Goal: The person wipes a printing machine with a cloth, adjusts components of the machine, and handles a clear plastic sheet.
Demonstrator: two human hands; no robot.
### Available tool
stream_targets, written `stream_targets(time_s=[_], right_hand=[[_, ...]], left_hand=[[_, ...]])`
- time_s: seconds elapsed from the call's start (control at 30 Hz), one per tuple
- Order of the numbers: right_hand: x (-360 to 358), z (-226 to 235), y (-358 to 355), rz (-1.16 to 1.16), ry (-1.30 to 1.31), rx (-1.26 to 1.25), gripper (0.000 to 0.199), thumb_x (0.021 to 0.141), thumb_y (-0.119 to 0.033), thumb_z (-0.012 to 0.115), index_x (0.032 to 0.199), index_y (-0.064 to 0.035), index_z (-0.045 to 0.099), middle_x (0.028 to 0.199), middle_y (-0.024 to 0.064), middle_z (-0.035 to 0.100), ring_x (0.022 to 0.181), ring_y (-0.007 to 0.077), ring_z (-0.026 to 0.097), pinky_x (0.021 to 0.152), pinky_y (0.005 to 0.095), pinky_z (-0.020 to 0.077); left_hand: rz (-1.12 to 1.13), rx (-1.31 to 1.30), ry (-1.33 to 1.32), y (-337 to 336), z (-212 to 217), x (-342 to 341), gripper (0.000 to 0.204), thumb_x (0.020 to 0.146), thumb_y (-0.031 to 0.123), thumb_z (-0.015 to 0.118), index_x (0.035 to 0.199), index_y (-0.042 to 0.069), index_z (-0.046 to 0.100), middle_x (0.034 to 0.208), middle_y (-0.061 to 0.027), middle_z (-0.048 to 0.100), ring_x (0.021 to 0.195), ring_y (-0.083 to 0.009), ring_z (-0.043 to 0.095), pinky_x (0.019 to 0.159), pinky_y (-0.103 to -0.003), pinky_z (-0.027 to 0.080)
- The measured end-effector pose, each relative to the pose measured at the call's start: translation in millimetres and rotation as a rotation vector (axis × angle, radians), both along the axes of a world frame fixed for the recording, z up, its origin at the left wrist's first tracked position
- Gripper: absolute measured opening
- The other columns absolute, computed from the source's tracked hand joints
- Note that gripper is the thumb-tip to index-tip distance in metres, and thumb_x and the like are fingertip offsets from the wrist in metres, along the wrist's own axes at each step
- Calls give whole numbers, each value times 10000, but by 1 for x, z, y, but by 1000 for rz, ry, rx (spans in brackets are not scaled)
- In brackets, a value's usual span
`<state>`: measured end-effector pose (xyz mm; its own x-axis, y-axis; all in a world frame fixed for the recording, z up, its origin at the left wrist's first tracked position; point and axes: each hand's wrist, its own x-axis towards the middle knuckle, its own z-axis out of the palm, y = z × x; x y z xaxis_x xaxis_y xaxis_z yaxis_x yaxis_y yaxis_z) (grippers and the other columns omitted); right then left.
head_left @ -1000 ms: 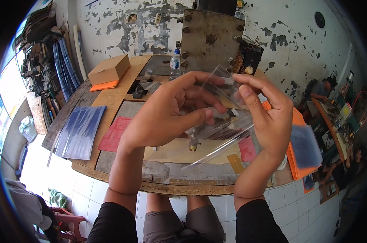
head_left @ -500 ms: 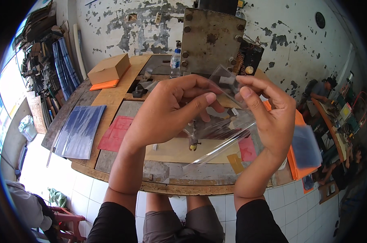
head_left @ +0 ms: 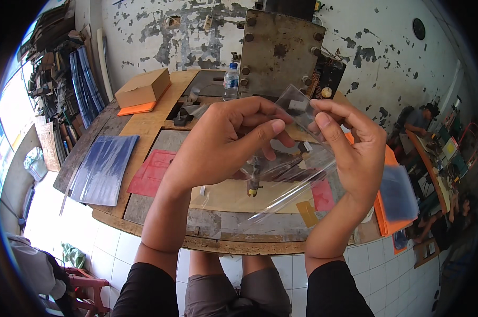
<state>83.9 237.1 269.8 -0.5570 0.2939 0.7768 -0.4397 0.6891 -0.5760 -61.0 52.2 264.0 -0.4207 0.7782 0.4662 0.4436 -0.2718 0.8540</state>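
Observation:
A thin clear plastic sheet (head_left: 297, 182) is held up above the table, its shiny folded edge slanting down toward the front. My right hand (head_left: 355, 142) pinches its upper part between thumb and fingers. My left hand (head_left: 223, 137) is curled at the sheet's upper left side, thumb against the plastic and the other fingers behind it. Below the sheet, a small brass-coloured fitting (head_left: 253, 189) shows over a beige board (head_left: 223, 195). Red sheets (head_left: 152, 171) lie on both sides of the board. The transparency hides exactly where the sheet's left edge runs.
A metal press plate (head_left: 281, 50) with bolts stands behind, beside a water bottle (head_left: 231, 82). On the left are a cardboard box (head_left: 143, 87) and a stack of clear sheets (head_left: 107, 169). Orange folders with clear sheets (head_left: 398, 193) lie at right. Another person (head_left: 422, 119) sits far right.
Both hands keep their grip and hardly move. The sheet tilts slightly, and its shiny edge shifts a little. The whole view drifts slightly.

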Motion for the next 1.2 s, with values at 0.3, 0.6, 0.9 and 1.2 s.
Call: stream_targets(time_s=[0.3,0.6,0.9,1.2], right_hand=[[1,0,1,-7,-13,-3,210,1033,-80,774,1213,19,819,1002,74,810,903,106,753,828,256,592],[-1,-1,2,-11,-13,-16,211,1034,-89,778,1210,20,819,991,74,812,903,110,757,824,261,593],[-1,-1,0,-5,5,-7,191,1038,-70,770,1195,26,820,1009,79,813,899,111,757,821,261,593],[-1,-1,1,-13,18,21,175,1039,-58,764,1176,38,816,1014,80,814,889,110,756,822,258,591]], left_hand=[[-5,-24,-3,0,1,0,303,1124,207,686,1284,-49,703,1068,-122,837,861,-90,730,676,-281,657],[6,-19,-5,1,1,-1,306,1124,211,689,1285,-48,703,1067,-124,838,850,-91,731,690,-277,657],[9,-27,-7,0,1,0,308,1124,216,690,1287,-45,704,1060,-112,837,843,-91,720,692,-279,646],[-2,-9,6,2,-1,-2,304,1123,211,690,1288,-44,701,1054,-111,833,831,-96,714,684,-280,637]])
